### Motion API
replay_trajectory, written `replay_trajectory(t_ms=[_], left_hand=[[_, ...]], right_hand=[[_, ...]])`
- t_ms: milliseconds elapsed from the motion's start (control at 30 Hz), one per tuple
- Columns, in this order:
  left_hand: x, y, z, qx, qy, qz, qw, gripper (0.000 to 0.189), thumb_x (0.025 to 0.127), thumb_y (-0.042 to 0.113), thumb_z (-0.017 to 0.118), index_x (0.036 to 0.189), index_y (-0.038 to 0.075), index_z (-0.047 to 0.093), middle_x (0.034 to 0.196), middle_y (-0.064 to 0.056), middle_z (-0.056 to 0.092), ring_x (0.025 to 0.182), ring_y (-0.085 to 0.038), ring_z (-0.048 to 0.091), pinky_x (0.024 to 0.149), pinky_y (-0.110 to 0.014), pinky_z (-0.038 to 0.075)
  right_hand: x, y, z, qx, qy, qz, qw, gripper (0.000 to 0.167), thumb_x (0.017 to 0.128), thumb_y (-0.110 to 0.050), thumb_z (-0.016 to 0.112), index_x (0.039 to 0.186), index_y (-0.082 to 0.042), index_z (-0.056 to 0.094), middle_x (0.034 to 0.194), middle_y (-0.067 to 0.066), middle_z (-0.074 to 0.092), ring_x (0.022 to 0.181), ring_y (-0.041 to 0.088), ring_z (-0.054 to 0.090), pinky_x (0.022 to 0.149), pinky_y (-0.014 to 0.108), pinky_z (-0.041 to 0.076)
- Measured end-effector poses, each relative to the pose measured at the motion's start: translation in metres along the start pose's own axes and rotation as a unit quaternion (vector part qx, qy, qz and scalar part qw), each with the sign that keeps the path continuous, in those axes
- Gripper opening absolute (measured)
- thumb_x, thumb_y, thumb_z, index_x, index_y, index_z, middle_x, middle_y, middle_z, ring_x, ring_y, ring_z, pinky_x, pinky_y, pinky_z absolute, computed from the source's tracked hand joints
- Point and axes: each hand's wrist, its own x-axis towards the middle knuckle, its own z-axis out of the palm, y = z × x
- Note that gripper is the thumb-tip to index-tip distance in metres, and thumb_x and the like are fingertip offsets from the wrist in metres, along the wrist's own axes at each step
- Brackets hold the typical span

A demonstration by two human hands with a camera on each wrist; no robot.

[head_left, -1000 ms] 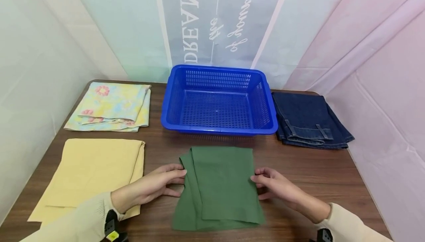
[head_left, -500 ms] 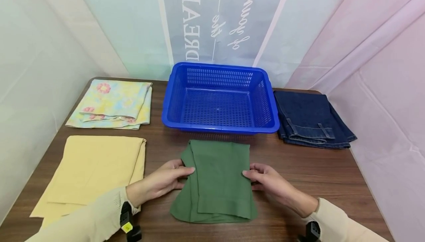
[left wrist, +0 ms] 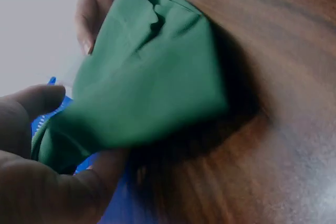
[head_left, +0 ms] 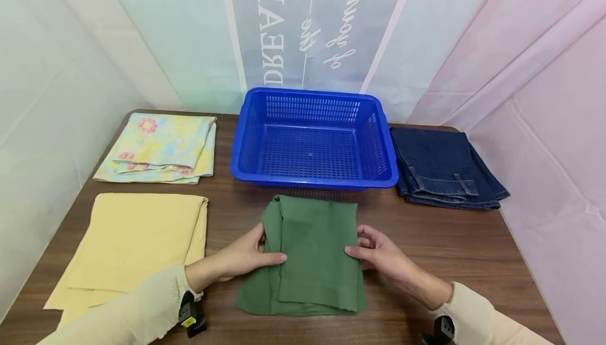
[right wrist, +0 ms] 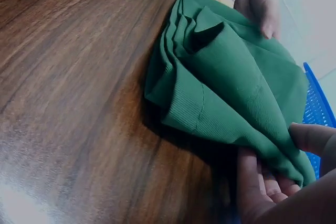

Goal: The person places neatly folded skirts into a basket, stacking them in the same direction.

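A folded green cloth garment (head_left: pixel 317 250) is between my two hands in front of the blue basket. My left hand (head_left: pixel 241 255) grips its left edge, thumb on top and fingers beneath. On the opposite side my right hand (head_left: pixel 385 255) pinches the right edge the same way. The left wrist view shows the green garment (left wrist: pixel 147 82) lifted off the wood, with a dark shadow under it. From the right wrist, the green garment's (right wrist: pixel 226 82) layered folds bunch at the fingers (right wrist: pixel 254 182) of my right hand.
Behind the garment stands a blue plastic basket (head_left: pixel 312 182). Folded dark jeans (head_left: pixel 437 166) lie to its right. On the left are a folded floral cloth (head_left: pixel 161 142) and a folded yellow cloth (head_left: pixel 137 240). All rest on a brown wooden table (head_left: pixel 450 240) with fabric walls around it.
My hands have gone from touching the green garment's sides to gripping them, and the garment has shifted slightly toward the basket. The left thumb now reaches further over the top.
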Motion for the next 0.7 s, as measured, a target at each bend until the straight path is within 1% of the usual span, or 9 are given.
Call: replay_trajectory(t_ms=[100,233,300,367,467,533,600,700], left_hand=[[0.002,-0.002,0.001,0.038,0.036,0.005,0.9986,0.081,0.097,0.012,0.07,0.156,-0.004,0.016,0.145,-0.029,0.046,0.122,-0.034,0.059,0.099,-0.037,0.053],[0.004,-0.007,0.001,0.053,0.079,0.006,0.9955,0.08,0.095,0.006,0.07,0.156,-0.007,0.019,0.144,-0.029,0.048,0.122,-0.034,0.059,0.1,-0.037,0.051],[0.004,-0.009,0.001,0.051,0.09,0.008,0.9946,0.08,0.094,0.004,0.069,0.156,-0.007,0.02,0.144,-0.029,0.047,0.122,-0.035,0.058,0.102,-0.038,0.051],[0.005,-0.01,0.0,0.043,0.096,0.007,0.9945,0.08,0.094,0.002,0.069,0.156,-0.006,0.02,0.146,-0.029,0.046,0.124,-0.036,0.057,0.104,-0.039,0.05],[0.004,-0.012,-0.002,0.024,0.096,0.005,0.9951,0.081,0.094,0.002,0.069,0.157,-0.004,0.02,0.148,-0.029,0.045,0.126,-0.036,0.056,0.105,-0.042,0.049],[0.002,-0.012,-0.004,0.015,0.094,0.001,0.9954,0.079,0.094,0.004,0.07,0.156,-0.005,0.022,0.147,-0.028,0.046,0.126,-0.036,0.056,0.106,-0.042,0.049],[0.0,-0.012,-0.005,0.004,0.085,-0.004,0.9964,0.076,0.094,0.004,0.07,0.155,-0.006,0.026,0.145,-0.027,0.049,0.126,-0.035,0.057,0.106,-0.041,0.05],[-0.005,-0.008,-0.005,-0.006,0.074,-0.01,0.9972,0.069,0.094,0.006,0.071,0.15,-0.008,0.032,0.142,-0.025,0.053,0.126,-0.035,0.057,0.105,-0.04,0.05]], right_hand=[[0.001,-0.001,-0.002,-0.001,-0.006,-0.009,0.9999,0.055,0.098,-0.011,0.066,0.141,0.01,0.039,0.115,0.011,0.07,0.098,0.019,0.069,0.08,0.038,0.06],[0.002,-0.001,-0.002,0.008,-0.016,-0.009,0.9998,0.063,0.098,-0.01,0.066,0.147,0.014,0.034,0.126,0.016,0.067,0.101,0.019,0.07,0.082,0.036,0.061],[0.002,-0.001,-0.003,0.014,-0.017,-0.005,0.9998,0.067,0.098,-0.01,0.066,0.151,0.013,0.031,0.13,0.018,0.065,0.102,0.019,0.07,0.082,0.036,0.061],[0.002,-0.001,-0.003,0.013,-0.016,-0.002,0.9998,0.07,0.098,-0.009,0.065,0.153,0.012,0.028,0.133,0.019,0.063,0.102,0.019,0.07,0.081,0.036,0.061],[0.002,0.0,-0.003,0.005,-0.005,-0.004,1.0,0.071,0.098,-0.009,0.066,0.155,0.009,0.027,0.132,0.019,0.063,0.099,0.02,0.07,0.077,0.035,0.061],[0.001,0.001,-0.002,-0.002,0.005,-0.012,0.9999,0.071,0.097,-0.008,0.066,0.155,0.008,0.027,0.131,0.019,0.064,0.095,0.02,0.071,0.073,0.034,0.061],[-0.001,0.002,-0.002,-0.005,0.014,-0.025,0.9996,0.071,0.096,-0.005,0.067,0.154,0.007,0.028,0.128,0.019,0.066,0.092,0.02,0.072,0.07,0.034,0.061],[-0.005,0.0,-0.001,-0.011,0.014,-0.046,0.9988,0.067,0.095,-0.002,0.066,0.151,0.009,0.031,0.121,0.018,0.069,0.089,0.019,0.072,0.067,0.032,0.061]])
